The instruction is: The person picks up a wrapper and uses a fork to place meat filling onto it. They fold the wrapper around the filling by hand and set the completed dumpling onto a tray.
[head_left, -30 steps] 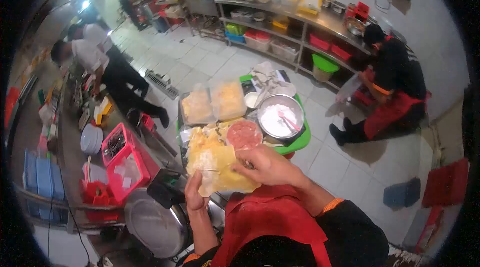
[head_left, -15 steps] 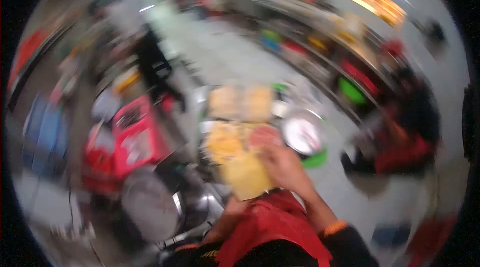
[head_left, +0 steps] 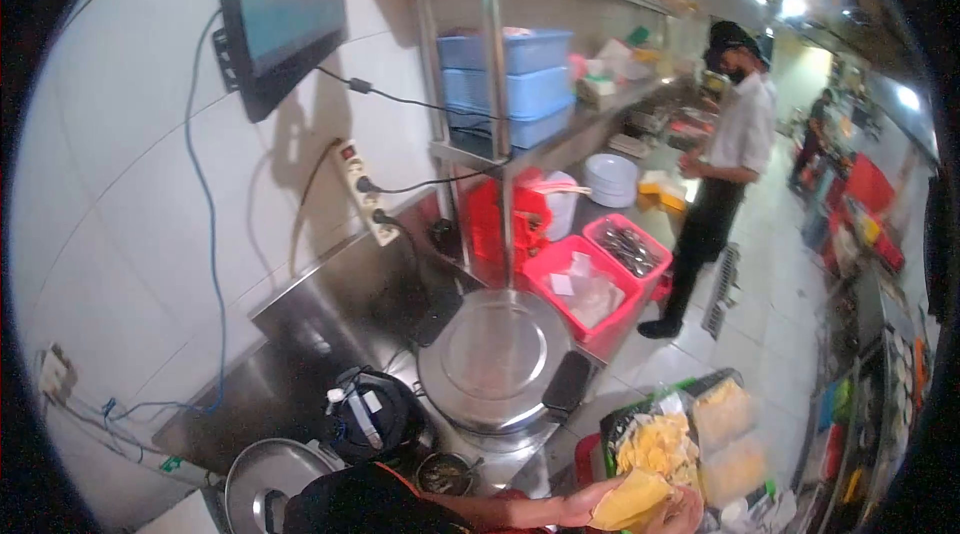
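Low in the head view, my left hand (head_left: 578, 508) is closed on the near left edge of a thin, floppy yellow sheet (head_left: 630, 500), which looks like a pastry wrapper. At the sheet's right edge my right hand (head_left: 685, 514), partly cut off by the frame, also grips it. Just beyond both hands sits a tray (head_left: 612, 426) piled with loose yellow pieces (head_left: 655, 446). Beside that pile lie two pale yellow packs that look wrapped in plastic (head_left: 724, 414).
A large lidded steel pot (head_left: 497, 359) and a black cooker (head_left: 375, 424) stand on the steel counter to the left. Pink baskets (head_left: 582, 284) hold cutlery and bags. A shelf carries blue bins (head_left: 510, 89). A screen (head_left: 285, 19) hangs on the wall. A co-worker (head_left: 735, 144) stands beyond.
My view has swung left and up toward the wall screen and shelf. My right hand has left the round pink portion and come to the yellow sheet, which my left hand still holds.
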Tool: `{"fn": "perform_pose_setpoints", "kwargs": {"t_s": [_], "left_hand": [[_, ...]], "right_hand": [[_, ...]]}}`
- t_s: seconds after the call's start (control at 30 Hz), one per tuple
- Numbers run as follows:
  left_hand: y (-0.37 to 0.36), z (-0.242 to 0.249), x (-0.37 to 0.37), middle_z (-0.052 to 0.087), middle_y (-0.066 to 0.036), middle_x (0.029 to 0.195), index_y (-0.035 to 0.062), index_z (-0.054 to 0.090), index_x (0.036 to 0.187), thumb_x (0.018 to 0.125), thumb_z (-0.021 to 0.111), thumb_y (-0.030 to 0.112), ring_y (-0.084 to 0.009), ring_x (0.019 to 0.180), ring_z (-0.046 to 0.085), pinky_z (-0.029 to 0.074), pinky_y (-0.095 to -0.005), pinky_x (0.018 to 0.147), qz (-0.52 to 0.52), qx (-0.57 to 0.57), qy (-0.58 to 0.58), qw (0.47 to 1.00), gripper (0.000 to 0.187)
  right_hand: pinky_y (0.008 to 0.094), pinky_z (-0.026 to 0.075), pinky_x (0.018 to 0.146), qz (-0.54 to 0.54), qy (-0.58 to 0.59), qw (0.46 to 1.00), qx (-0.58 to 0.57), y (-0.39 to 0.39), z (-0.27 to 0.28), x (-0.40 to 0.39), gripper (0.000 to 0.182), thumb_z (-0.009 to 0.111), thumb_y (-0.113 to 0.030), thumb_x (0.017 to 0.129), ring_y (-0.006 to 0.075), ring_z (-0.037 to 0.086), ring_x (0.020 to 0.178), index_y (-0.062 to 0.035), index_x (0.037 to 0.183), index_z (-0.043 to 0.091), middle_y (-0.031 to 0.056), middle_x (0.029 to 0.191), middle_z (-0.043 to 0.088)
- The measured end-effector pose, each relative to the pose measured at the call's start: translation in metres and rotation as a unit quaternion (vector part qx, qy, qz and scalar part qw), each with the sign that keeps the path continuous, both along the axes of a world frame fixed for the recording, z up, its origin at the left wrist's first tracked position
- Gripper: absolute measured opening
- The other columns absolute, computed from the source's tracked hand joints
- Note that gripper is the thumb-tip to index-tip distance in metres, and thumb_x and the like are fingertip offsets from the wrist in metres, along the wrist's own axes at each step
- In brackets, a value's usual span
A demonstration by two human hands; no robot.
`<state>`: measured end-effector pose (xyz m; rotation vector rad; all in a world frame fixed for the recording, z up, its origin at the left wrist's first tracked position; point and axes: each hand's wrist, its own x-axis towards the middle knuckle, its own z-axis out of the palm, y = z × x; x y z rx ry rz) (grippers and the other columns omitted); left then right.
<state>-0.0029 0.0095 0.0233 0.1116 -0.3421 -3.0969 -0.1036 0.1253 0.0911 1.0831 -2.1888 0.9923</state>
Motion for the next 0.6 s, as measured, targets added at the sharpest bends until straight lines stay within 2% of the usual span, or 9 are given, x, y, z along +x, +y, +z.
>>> {"fn": "perform_pose_setpoints", "kwargs": {"t_s": [0.07,0.1,0.13,0.2,0.27,0.33,0.43,0.53,0.6], "left_hand": [[-0.012,0.054,0.013,0.043,-0.008,0.144,0.0104,0.048,0.137,0.094,0.055,0.041,-0.0228,0.129,0.042,0.039,-0.0438,0.103,0.004,0.038,-0.055,0.998,0.053],[-0.015,0.073,0.021,0.047,-0.006,0.14,0.0064,0.051,0.134,0.096,0.052,0.037,-0.0219,0.127,0.045,0.04,-0.0398,0.101,0.001,0.075,-0.12,0.99,0.049],[-0.019,0.069,0.025,0.047,-0.006,0.14,0.0064,0.051,0.134,0.096,0.052,0.037,-0.0219,0.127,0.045,0.04,-0.0398,0.101,0.013,0.07,-0.127,0.989,0.049],[-0.021,0.046,0.033,0.058,-0.006,0.127,0.0052,0.057,0.126,0.095,0.055,0.034,-0.0224,0.119,0.051,0.041,-0.0358,0.098,0.055,-0.162,-0.254,0.952,0.042],[-0.024,-0.025,0.027,0.058,-0.006,0.125,0.0056,0.059,0.124,0.095,0.057,0.032,-0.0209,0.116,0.052,0.041,-0.0357,0.097,0.099,-0.201,-0.312,0.923,0.04],[-0.027,-0.031,0.031,0.057,-0.006,0.128,0.0056,0.055,0.127,0.096,0.054,0.033,-0.0207,0.118,0.052,0.042,-0.0358,0.098,0.11,-0.157,-0.303,0.933,0.041],[-0.033,-0.021,0.036,0.055,-0.007,0.131,0.0055,0.05,0.131,0.098,0.049,0.033,-0.0205,0.119,0.052,0.042,-0.0361,0.1,0.119,-0.064,-0.28,0.951,0.043],[-0.033,-0.018,0.038,0.053,-0.007,0.135,0.0055,0.045,0.136,0.1,0.045,0.033,-0.0203,0.121,0.053,0.043,-0.0363,0.102,0.132,-0.012,-0.272,0.953,0.045],[-0.033,-0.018,0.039,0.052,-0.008,0.137,0.0055,0.042,0.139,0.101,0.042,0.033,-0.0201,0.122,0.053,0.043,-0.0365,0.103,0.147,0.007,-0.272,0.951,0.047]], "right_hand": [[0.0427,0.046,0.068,-0.029,-0.074,0.994,0.076,-0.007,-0.004,0.008,0.043,0.051,-0.041,0.093,0.0359,0.057,0.071,-0.0009,0.08,0.063,0.02,0.08,0.063],[0.0411,0.045,0.063,-0.044,-0.112,0.986,0.115,-0.011,-0.006,0.01,0.047,0.049,-0.044,0.093,0.036,0.056,0.066,-0.0023,0.076,0.062,0.0198,0.077,0.062],[0.0411,0.045,0.063,-0.032,-0.118,0.986,0.111,-0.017,-0.009,0.01,0.047,0.049,-0.044,0.093,0.036,0.056,0.066,-0.0023,0.076,0.062,0.0198,0.077,0.062],[0.0373,0.043,0.058,0.013,-0.272,0.953,0.129,-0.025,-0.016,0.009,0.041,0.053,-0.038,0.093,0.0297,0.054,0.063,-0.0002,0.081,0.062,0.0154,0.069,0.059],[0.0366,0.042,0.057,0.063,-0.331,0.937,0.089,-0.03,-0.05,0.005,0.038,0.055,-0.036,0.093,0.0264,0.053,0.063,0.0,0.083,0.06,0.0134,0.068,0.058],[0.035,0.041,0.055,0.132,-0.43,0.893,0.01,-0.036,-0.082,0.001,0.033,0.059,-0.032,0.093,0.0196,0.049,0.061,0.0005,0.087,0.057,0.0093,0.065,0.054],[0.0328,0.039,0.052,0.168,-0.504,0.847,-0.01,-0.043,-0.051,0.006,0.029,0.063,-0.027,0.092,0.0135,0.044,0.063,0.0,0.091,0.053,0.0062,0.067,0.049],[0.0312,0.04,0.054,0.208,-0.541,0.814,0.034,-0.039,-0.112,-0.01,0.032,0.064,-0.029,0.091,0.0139,0.046,0.064,0.0002,0.094,0.053,0.0072,0.074,0.053],[0.031,0.042,0.056,0.214,-0.555,0.802,0.063,-0.043,-0.112,-0.016,0.032,0.064,-0.03,0.092,0.014,0.048,0.068,-0.0004,0.098,0.054,0.007,0.077,0.055]]}}
